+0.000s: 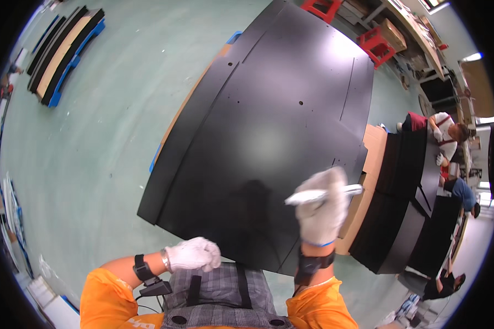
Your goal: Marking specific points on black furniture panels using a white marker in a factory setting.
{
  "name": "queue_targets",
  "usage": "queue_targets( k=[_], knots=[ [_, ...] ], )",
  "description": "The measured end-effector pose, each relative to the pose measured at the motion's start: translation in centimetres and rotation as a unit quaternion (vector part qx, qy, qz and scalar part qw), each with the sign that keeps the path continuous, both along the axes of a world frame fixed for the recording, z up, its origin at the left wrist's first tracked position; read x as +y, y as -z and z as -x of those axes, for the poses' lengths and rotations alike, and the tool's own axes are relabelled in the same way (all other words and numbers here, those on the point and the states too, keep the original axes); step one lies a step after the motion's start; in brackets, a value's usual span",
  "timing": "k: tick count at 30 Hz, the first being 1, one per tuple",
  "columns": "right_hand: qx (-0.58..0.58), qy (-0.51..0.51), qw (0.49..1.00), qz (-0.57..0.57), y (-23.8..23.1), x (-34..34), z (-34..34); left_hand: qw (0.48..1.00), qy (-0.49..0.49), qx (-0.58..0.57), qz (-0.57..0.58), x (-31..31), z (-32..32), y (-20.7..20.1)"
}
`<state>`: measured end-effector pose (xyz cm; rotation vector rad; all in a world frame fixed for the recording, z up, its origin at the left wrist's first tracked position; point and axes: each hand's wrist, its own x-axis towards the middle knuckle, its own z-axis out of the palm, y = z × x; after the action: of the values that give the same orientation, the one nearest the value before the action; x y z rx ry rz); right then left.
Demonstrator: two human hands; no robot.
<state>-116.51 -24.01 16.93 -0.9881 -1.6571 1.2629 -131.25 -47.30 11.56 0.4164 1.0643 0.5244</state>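
Note:
My right hand (322, 211), in a white knit glove, is closed around a white pen-shaped marker (313, 197) and is raised over a large black panel (258, 159). Motion blurs this hand a little. The panel lies flat, with a few small round holes and long straight seams or edges along its sides. By the panel's near edge, just above my lap, is my gloved left hand (194, 254). Its fingers are curled in, and whatever may be inside them is hidden. Both wrists wear black straps.
Brown cardboard (372, 153) and stacked black panels (392, 203) stand to the right. Beyond them are several people, one in a white shirt (447, 134). Red stools (375, 47) stand at the far right. Another panel stack on a blue pallet (71, 63) sits far left on the green floor (110, 126).

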Motion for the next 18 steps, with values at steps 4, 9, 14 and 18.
queue_targets(
  k=[4,9,14,18],
  knots=[
    [0.149,0.065,0.939,0.303,0.3,2.4,1.9,0.982,-0.088,0.121,-0.118,3.2,5.7,-1.3],
    [0.146,0.158,0.925,0.314,7.0,5.3,3.1,0.801,-0.179,0.480,-0.310,11.1,11.2,3.1],
    [0.062,0.248,0.932,0.259,10.0,11.3,3.0,0.700,-0.034,0.661,-0.268,18.5,14.0,5.8],
    [0.034,0.224,0.944,0.239,12.8,17.3,4.2,0.612,-0.026,0.723,-0.318,20.7,16.2,10.2]
  ],
)
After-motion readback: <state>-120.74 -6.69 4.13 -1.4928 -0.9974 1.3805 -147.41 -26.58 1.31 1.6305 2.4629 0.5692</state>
